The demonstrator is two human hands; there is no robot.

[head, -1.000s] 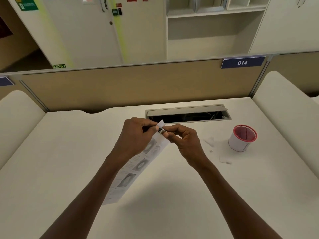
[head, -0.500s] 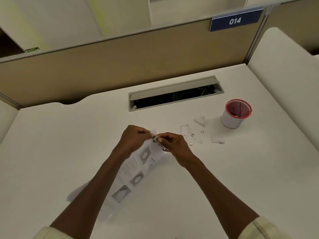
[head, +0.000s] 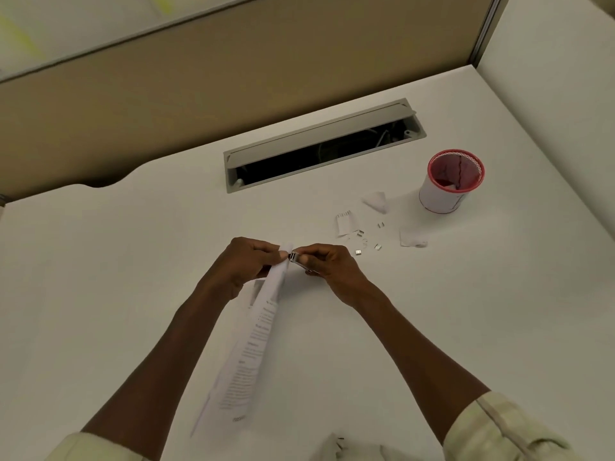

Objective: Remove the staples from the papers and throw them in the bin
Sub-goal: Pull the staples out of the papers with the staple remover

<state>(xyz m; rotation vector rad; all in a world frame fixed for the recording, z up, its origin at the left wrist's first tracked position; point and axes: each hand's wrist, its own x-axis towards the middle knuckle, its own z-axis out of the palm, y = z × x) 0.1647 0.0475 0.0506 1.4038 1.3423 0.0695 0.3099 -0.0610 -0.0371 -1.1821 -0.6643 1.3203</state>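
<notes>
My left hand pinches the top corner of a stapled set of printed papers, which hangs down toward me over the white desk. My right hand grips a small metal staple remover, its jaws pressed against that same corner. Several pulled staples lie loose on the desk to the right of my hands, with small paper scraps among them. The bin, a small white cup with a red rim, stands farther right.
An open cable tray slot runs across the back of the desk. A tan partition wall stands behind it and a white side panel closes the right. More paper shows at the bottom edge.
The view has tilted down toward the desk. Both hands have stayed joined at the paper's corner, and the papers have turned edge-on so text now faces right.
</notes>
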